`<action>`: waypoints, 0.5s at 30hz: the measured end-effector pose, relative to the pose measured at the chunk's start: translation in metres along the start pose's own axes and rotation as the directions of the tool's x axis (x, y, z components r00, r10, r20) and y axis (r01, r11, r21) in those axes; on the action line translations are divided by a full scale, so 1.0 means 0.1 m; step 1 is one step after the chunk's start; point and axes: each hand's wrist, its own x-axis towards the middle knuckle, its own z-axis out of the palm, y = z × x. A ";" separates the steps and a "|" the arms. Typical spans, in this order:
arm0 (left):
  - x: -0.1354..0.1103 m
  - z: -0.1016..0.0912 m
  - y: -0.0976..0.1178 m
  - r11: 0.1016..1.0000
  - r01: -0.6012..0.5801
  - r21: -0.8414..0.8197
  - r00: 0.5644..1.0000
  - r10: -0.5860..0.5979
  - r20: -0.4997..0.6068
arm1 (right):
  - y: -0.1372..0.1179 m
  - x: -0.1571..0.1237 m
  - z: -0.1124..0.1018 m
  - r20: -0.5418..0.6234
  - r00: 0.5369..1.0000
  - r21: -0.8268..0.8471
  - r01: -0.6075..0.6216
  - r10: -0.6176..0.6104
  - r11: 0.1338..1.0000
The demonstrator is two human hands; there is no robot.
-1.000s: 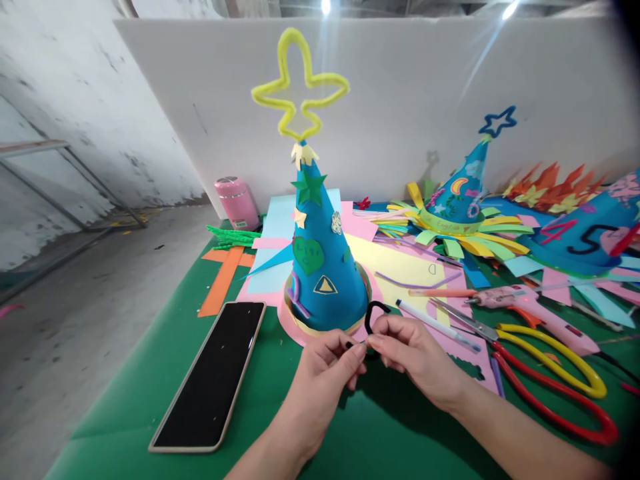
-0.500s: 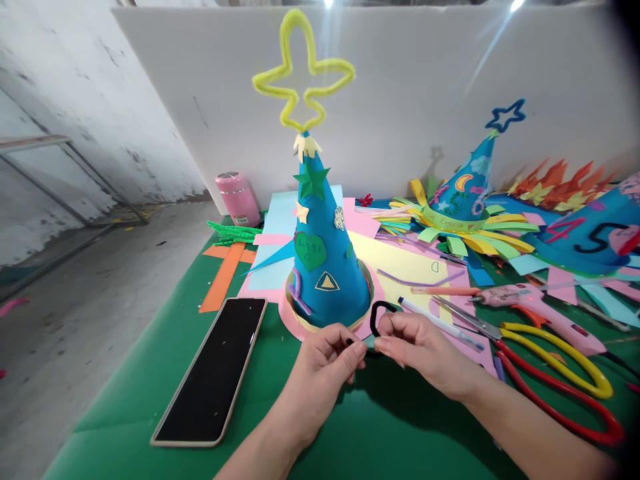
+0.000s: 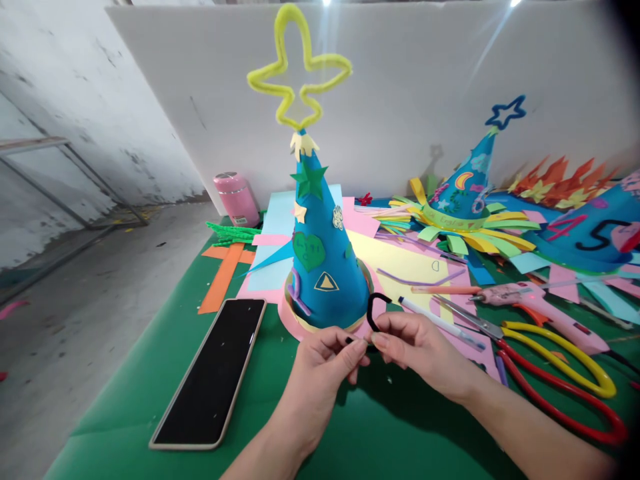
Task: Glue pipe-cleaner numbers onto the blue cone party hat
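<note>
A short black pipe cleaner, bent into a hook, is pinched between both my hands just in front of a blue paper cone hat. My left hand grips its lower end with fingertips closed. My right hand pinches it from the right, fingers curled. The hat stands upright on a pink paper ring and carries a yellow pipe-cleaner star on top, plus a green star, a heart and a triangle.
A black phone lies flat at the left on the green table. To the right lie a pink glue gun, red-and-yellow scissors, a pen, coloured paper and other decorated hats. A pink bottle stands by the white board.
The black pipe cleaner went from a hook to a nearly closed loop and back to an open hook as my fingers worked it. My hands stayed in place before the hat.
</note>
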 end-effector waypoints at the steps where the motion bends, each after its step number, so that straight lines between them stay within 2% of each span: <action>1: 0.00 0.01 -0.01 1.000 0.002 -0.019 1.000 -0.002 -0.007 | 0.01 0.00 0.02 -0.009 1.000 0.011 0.006 -0.006 1.000; 6: 0.01 0.02 -0.06 1.000 0.008 0.005 1.000 -0.008 0.012 | 0.04 0.00 0.06 -0.073 0.994 0.010 0.079 -0.078 0.997; 12: 0.02 0.01 -0.06 1.000 -0.009 0.000 1.000 0.009 0.004 | 0.04 0.00 0.06 -0.095 0.994 -0.007 0.059 -0.059 0.998; 15: 0.02 0.01 -0.05 0.999 -0.025 0.048 0.999 0.024 0.025 | 0.03 -0.01 0.05 -0.115 0.989 -0.064 0.080 -0.087 0.995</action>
